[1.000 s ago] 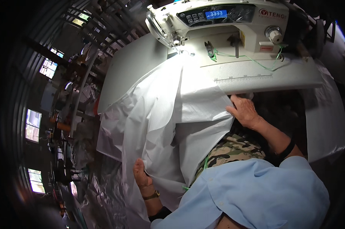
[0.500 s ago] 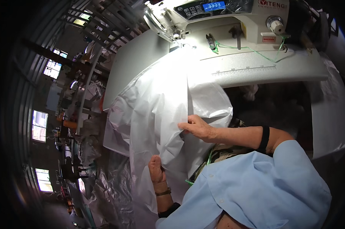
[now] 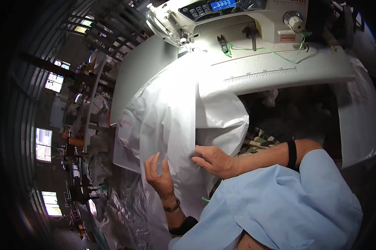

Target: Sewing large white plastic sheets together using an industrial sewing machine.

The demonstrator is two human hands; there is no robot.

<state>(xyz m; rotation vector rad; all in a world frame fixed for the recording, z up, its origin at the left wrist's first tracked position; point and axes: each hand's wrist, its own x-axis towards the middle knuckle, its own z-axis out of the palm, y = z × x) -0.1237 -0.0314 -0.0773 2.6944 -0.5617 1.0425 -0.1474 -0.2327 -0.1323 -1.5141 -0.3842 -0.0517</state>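
Note:
A big sheet of shiny white woven plastic fabric (image 3: 158, 121) drapes from under the sewing machine's needle area (image 3: 190, 46) down over the table edge toward my lap. Its straight folded edge runs down from the needle to my right hand (image 3: 216, 161), which pinches that edge between thumb and fingers. My left hand (image 3: 158, 177) is beside it at lower left, thumb and fingers apart, in front of the fabric and holding none of it. The white sewing machine (image 3: 271, 25) has a lit display and a hand wheel.
Small black thread snips (image 3: 223, 43) on a green cord lie on the machine bed by a printed ruler scale (image 3: 260, 74). More white sheeting (image 3: 360, 121) hangs at the right. Crumpled clear plastic (image 3: 121, 216) and cluttered racks line the left side.
My right hand has slid down along the fabric edge toward me. My left hand has moved up and left, and its closed fingers have opened off the fabric.

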